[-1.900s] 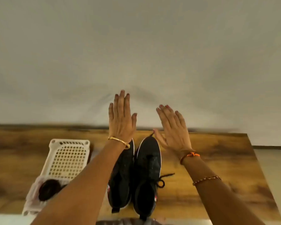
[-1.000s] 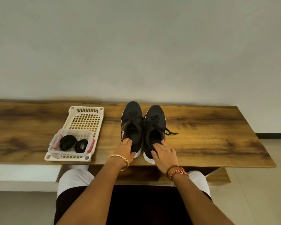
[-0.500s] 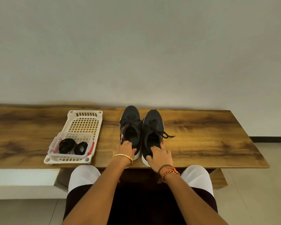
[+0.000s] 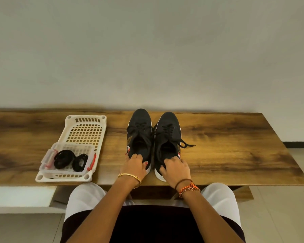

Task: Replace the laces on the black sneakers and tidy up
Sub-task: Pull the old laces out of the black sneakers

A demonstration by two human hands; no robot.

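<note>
While both hands grip sneaker heels, left hand (image 4: 134,165) on left sneaker (image 4: 139,135), right hand (image 4: 176,168) on right sneaker (image 4: 168,137)

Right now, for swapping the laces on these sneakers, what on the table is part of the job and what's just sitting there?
Part of the job:
left sneaker, held by left hand
right sneaker, held by right hand
black lace coils in clear container

Just there:
white basket
wooden table
</note>
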